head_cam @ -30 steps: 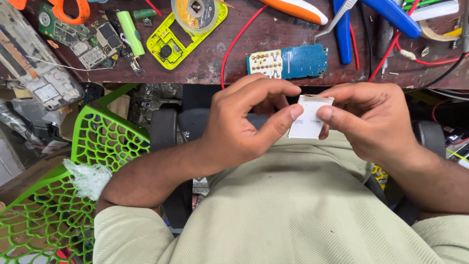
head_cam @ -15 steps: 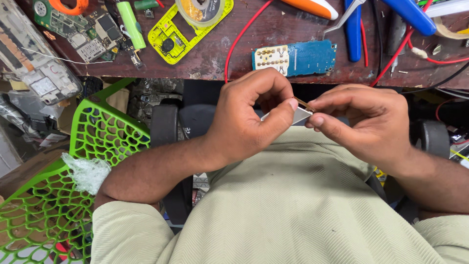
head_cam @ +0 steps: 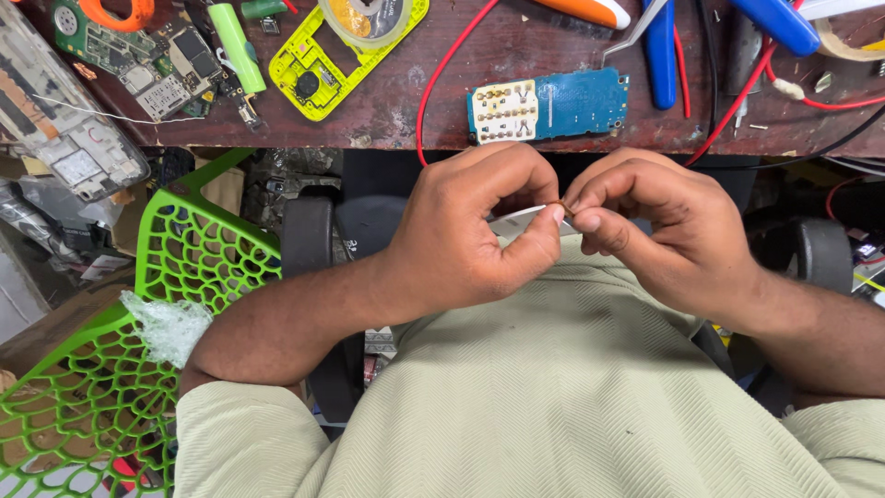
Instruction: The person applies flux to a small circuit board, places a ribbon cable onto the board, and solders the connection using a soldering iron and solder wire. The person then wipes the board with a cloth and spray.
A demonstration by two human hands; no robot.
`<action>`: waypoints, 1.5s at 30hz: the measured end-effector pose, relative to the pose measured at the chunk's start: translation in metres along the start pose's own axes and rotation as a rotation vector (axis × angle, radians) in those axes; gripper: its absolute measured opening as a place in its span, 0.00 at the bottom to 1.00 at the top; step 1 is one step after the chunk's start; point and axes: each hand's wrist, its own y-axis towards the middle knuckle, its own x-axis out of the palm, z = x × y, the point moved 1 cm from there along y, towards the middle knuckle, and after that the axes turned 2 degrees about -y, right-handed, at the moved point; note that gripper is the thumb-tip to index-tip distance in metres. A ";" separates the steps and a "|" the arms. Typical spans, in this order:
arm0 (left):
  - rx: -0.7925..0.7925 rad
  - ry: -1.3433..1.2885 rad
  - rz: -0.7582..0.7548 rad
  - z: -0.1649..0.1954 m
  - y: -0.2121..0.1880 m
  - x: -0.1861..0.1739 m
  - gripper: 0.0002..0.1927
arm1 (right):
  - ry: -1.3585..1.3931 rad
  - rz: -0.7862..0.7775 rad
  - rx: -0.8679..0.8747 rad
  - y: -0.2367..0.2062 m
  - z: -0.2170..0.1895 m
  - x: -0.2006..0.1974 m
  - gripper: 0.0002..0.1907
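Left hand (head_cam: 479, 231) and right hand (head_cam: 659, 221) curled, fingertips together, both pinching thin white piece (head_cam: 516, 221) over lap, below worktop (head_cam: 553, 129) edge.

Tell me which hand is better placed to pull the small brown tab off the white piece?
Probably the right hand: its fingertips already pinch at the brown tab, while the left hand grips the white piece and steadies it.

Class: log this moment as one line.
left hand: pinching thin white panel | right hand: picking its edge | blue circuit board: on bench
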 end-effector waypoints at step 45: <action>0.282 0.443 -0.034 0.012 0.010 -0.021 0.23 | 0.688 0.099 0.390 0.004 0.023 -0.001 0.08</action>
